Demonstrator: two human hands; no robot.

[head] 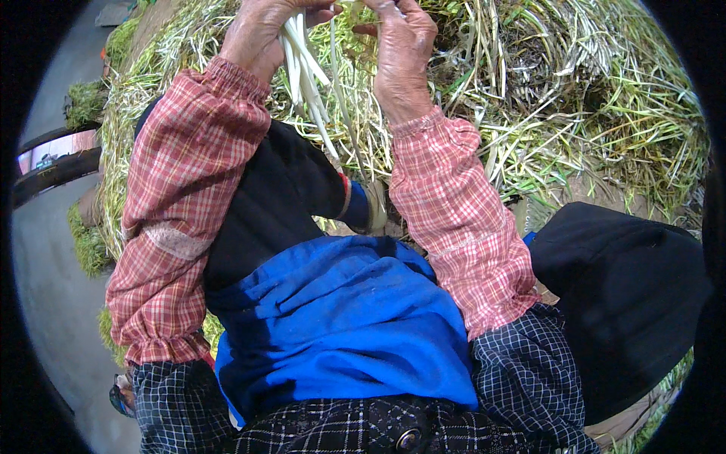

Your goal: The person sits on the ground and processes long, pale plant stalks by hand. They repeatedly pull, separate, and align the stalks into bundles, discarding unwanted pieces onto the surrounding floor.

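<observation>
At the top edge, my left hand [258,34] is closed around a small bunch of slender white plant stalks [306,74]. Their pale ends hang down towards my shoe [363,207]. A thinner, duller stalk [343,102] dangles beside the bunch, between my hands. My right hand [404,51] is a short way to the right, its fingers curled inward near some yellowish plant matter [363,54]. The picture's edge cuts off the fingertips of both hands, so the right hand's grip is unclear. Red checked sleeve covers [454,204] are on both forearms.
Heaped loose stalks and leaves [544,113] spread around my feet and off to the right. My dark-trousered knees [612,301] flank a blue apron [351,318]. Bundles of greens [85,105] line the grey floor [57,249] at left, near a dark bar [57,176].
</observation>
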